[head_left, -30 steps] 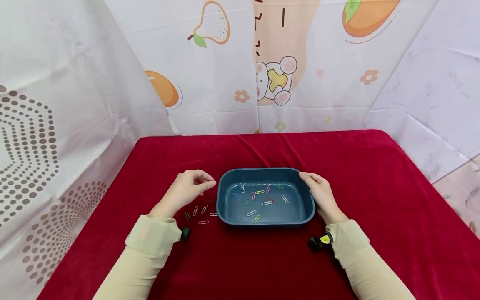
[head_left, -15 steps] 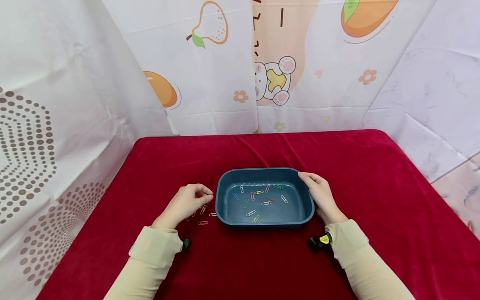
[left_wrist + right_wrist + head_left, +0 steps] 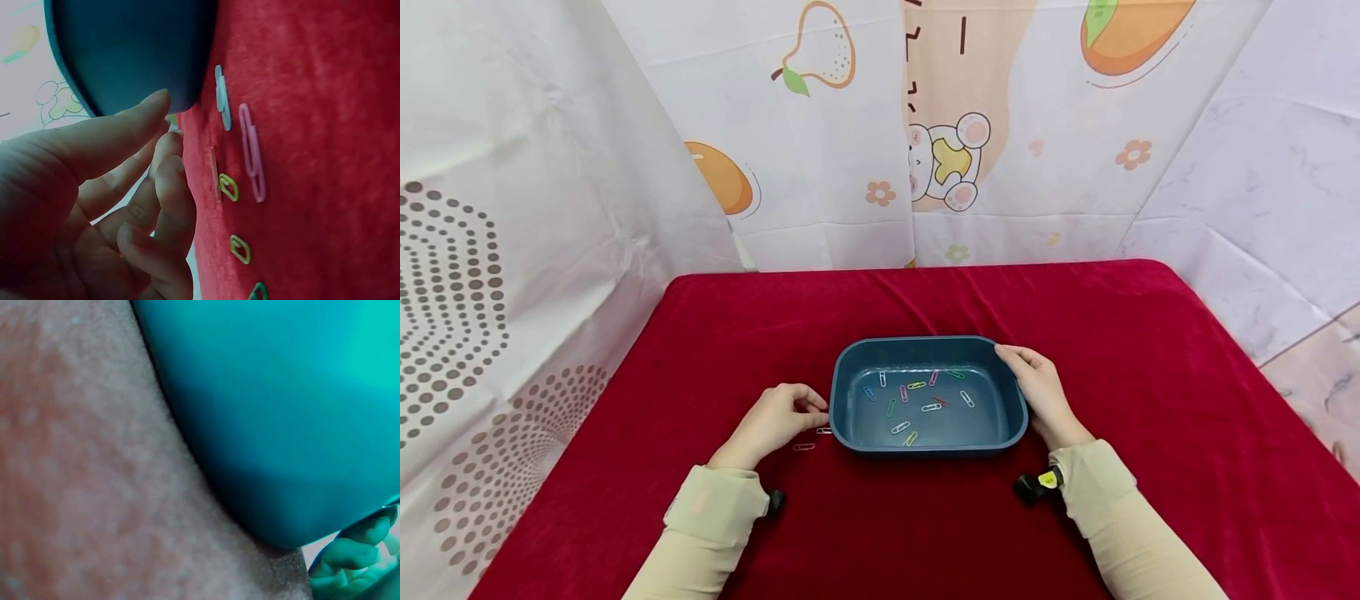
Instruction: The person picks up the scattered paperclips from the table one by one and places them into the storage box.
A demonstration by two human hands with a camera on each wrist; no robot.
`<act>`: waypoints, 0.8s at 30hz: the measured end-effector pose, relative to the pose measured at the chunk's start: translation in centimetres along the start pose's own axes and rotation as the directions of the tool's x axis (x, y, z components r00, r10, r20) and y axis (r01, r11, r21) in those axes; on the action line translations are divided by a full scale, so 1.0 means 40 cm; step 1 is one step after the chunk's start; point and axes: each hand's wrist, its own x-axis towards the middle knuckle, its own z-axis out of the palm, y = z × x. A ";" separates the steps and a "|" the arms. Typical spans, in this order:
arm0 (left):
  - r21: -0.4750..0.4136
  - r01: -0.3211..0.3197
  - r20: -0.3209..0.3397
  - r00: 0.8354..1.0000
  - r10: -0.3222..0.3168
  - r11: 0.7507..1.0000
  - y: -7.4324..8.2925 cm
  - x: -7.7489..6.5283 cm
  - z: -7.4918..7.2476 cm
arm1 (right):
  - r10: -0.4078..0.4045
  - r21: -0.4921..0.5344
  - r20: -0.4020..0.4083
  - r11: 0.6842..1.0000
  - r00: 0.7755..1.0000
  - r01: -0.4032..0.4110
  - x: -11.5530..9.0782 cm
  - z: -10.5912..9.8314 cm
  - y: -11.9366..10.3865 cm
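Note:
A dark blue rectangular tray stands mid-table with several coloured paper clips inside, including a yellow paper clip. My right hand grips its right rear corner, thumb at the rim; the right wrist view shows fingers against its outer wall. Beside the tray's left wall is my left hand, fingers loosely bent and thumb tip close to the index finger, no clip visible between them. Loose clips lie below it: a white paper clip, a pink paper clip, yellow ones and a green paper clip.
A red velvety cloth covers the table. Patterned white curtains hang behind and at the sides. Small black wrist cameras are strapped at both wrists.
My left hand has come down toward the near side, along the tray's left wall, covering most of the loose clips in the head view. The right hand and tray have stayed in place.

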 end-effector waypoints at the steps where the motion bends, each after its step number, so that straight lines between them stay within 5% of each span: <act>1: 0.001 -0.001 0.002 1.000 0.001 1.000 -0.003 0.001 0.003 | -0.001 0.001 -0.001 1.000 1.000 0.001 0.000 0.000 0.000; 24: 0.048 0.042 0.034 0.998 -0.044 0.998 -0.010 -0.006 0.028 | 0.025 0.018 0.007 1.000 1.000 -0.025 -0.003 -0.001 -0.007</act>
